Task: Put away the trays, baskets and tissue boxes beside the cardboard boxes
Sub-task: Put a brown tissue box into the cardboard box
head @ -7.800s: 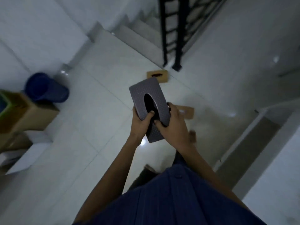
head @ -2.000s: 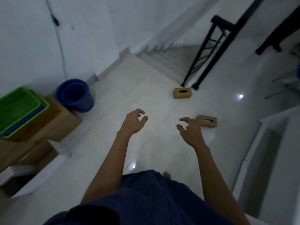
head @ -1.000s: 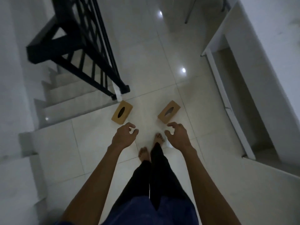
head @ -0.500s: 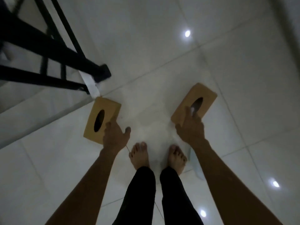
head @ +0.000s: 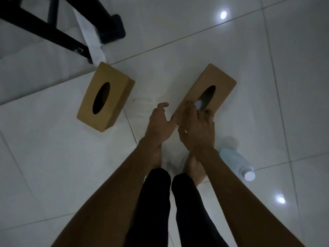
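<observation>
Two brown tissue boxes with oval slots lie on the white tiled floor in front of my bare feet. The left tissue box (head: 114,82) sits by itself near the stair railing foot, with no hand on it. My right hand (head: 197,129) grips the near end of the right tissue box (head: 219,77), with its fingers curled at the edge of the slot. My left hand (head: 160,123) hovers just left of that box's near corner. Its fingers are spread and it holds nothing.
A black stair railing post (head: 110,24) with a white strip (head: 92,41) stands at the top left, above a step down. A pale blue plastic bottle (head: 235,162) lies on the floor to the right of my feet (head: 194,164).
My left hand has left the left tissue box and swung right, beside the right box. My right hand has closed on the right box's near end. The view has dropped closer to the floor.
</observation>
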